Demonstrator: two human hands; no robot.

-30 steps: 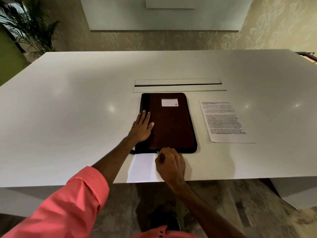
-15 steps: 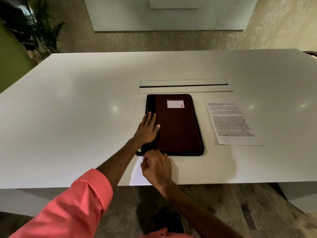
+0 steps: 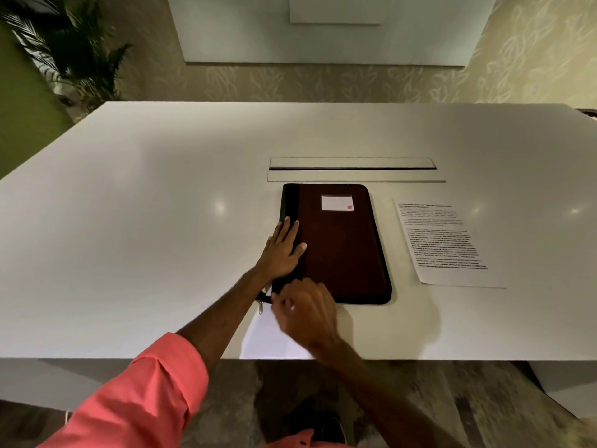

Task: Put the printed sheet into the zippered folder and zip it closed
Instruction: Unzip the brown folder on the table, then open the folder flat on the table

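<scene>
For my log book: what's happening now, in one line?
left hand: flat on zippered folder | right hand: at zipper pull | printed sheet: outside

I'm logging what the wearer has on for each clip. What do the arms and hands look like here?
Both hands, left hand and right hand, are bare, with no gloves, rings or watch visible. The left arm wears a coral-pink sleeve pushed up, leaving the forearm bare. The right forearm is bare too; its sleeve is out of view.
</scene>
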